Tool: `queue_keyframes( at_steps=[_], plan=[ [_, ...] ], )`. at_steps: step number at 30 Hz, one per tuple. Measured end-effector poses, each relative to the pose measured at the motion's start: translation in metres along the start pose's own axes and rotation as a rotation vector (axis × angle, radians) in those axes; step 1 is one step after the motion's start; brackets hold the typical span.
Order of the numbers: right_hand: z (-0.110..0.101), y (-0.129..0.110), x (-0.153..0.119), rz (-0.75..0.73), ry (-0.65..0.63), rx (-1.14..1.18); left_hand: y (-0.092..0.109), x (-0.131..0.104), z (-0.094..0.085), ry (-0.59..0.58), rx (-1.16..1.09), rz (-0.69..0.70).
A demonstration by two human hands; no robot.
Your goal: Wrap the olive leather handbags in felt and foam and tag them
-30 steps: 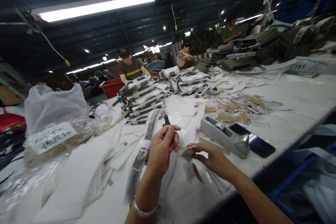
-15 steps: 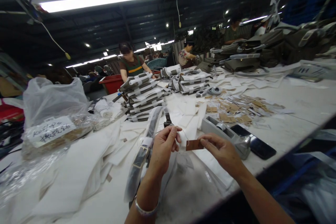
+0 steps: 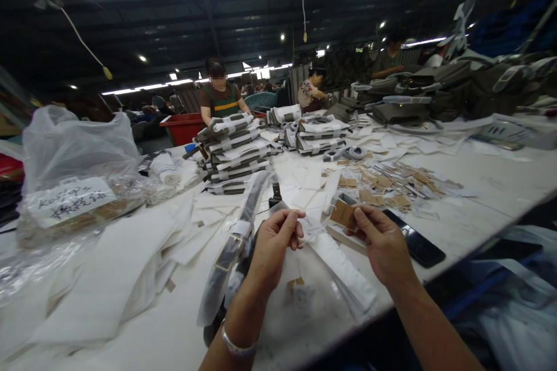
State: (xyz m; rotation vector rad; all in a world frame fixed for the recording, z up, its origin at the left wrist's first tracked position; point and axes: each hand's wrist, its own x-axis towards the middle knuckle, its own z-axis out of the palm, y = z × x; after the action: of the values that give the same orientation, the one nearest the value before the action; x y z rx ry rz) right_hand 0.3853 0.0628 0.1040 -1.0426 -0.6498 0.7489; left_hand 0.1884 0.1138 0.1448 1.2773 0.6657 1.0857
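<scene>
One cardboard hang tag (image 3: 343, 214), likely light and stiff, best edge-held: right hand (image 3: 387, 245) pinches its end, left hand (image 3: 276, 243) its string (image 3: 317, 209), near the front edge of the worktop (image 3: 496, 182).

Head-worn view, forward and down

The left arm (image 3: 243, 322) leaned from the near side toward the far side, a bit to the right. The left hand (image 3: 275, 243) had its thumb (image 3: 287, 227) pressed to a finger, and its other fingers curled in. The right arm (image 3: 430, 322) slanted from the near right toward the far left. The right hand (image 3: 386, 246) pinched with its thumb (image 3: 364, 224) and pointed left. The two hands were up and apart.
</scene>
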Motion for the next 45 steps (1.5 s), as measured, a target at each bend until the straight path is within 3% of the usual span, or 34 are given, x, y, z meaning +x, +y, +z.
queue_keyframes(
  at_steps=[5, 11, 17, 20, 25, 28, 30, 32, 35, 38, 42, 45],
  plan=[
    [-0.008, 0.004, 0.003, -0.019, -0.137, -0.250, 0.017, -0.007, 0.000, -0.008, -0.072, 0.041],
    [0.001, 0.016, -0.010, 0.020, -0.351, -0.294, 0.043, -0.013, -0.004, -0.015, -0.201, 0.051],
    [0.018, 0.029, -0.030, -0.134, -0.489, -0.378, 0.067, -0.027, -0.006, -0.118, -0.310, 0.051],
    [0.026, 0.030, -0.039, -0.301, -0.473, -0.453, 0.077, -0.033, -0.007, -0.138, -0.315, 0.050],
    [0.032, 0.028, -0.045, -0.855, -0.289, -0.557, 0.086, -0.043, -0.015, -0.125, -0.234, 0.028],
    [0.028, 0.020, -0.043, -0.993, -0.252, -0.595, 0.088, -0.049, -0.022, -0.062, -0.082, 0.031],
    [0.022, 0.011, -0.042, -0.917, -0.247, -0.617, 0.089, -0.051, -0.027, -0.021, 0.045, 0.037],
    [0.016, 0.002, -0.041, -0.696, -0.292, -0.624, 0.091, -0.053, -0.030, 0.015, 0.129, 0.056],
    [0.012, -0.007, -0.040, -0.274, -0.466, -0.507, 0.092, -0.054, -0.032, 0.030, 0.103, 0.079],
    [0.016, -0.003, -0.046, 0.011, -0.668, -0.304, 0.093, -0.054, -0.029, -0.018, -0.027, 0.086],
    [0.030, 0.016, -0.060, 0.192, -0.823, -0.130, 0.092, -0.056, -0.023, -0.109, -0.189, 0.099],
    [0.037, 0.023, -0.069, 0.207, -0.884, -0.150, 0.093, -0.058, -0.019, -0.147, -0.266, 0.090]
  ],
)
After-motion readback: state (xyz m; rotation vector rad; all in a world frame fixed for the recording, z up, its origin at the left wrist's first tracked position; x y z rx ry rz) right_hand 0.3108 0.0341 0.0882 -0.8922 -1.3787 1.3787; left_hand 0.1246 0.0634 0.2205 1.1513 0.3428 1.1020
